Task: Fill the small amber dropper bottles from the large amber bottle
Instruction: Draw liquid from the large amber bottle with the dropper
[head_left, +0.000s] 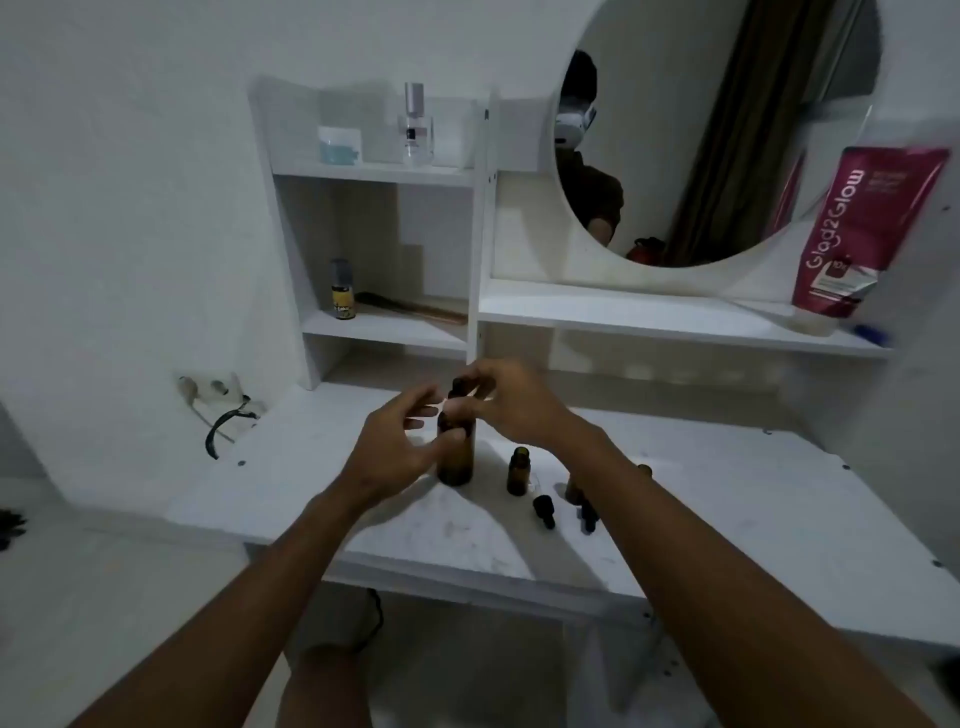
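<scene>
Forearms are nearest: both enter from the bottom edge, with the elbows cut off. On the white table (727, 509) a black dropper cap (544, 511) is seen lying on its side. A second dropper (588, 517) is half hidden by the right forearm. One small amber bottle (519, 473) stands upright and uncapped. Another small bottle (644, 470) is mostly covered by the same forearm, and only its top is seen.

Just left of these, the large amber bottle (456, 457) stands upright on the table. Its black cap (459, 387) is pinched by the curled fingers of the right hand (514, 410). The left hand (395, 447) is blurred: its thumb is laid against the bottle's front and its fingers are bent and spread beside it. Whether the bottle is gripped cannot be told.

Farther back, a yellow-labelled bottle (342, 288), a clear spray bottle (416, 127) and a pink tube (862, 234) are seen on the shelves. The round mirror (675, 130) is cut off by the top edge.
</scene>
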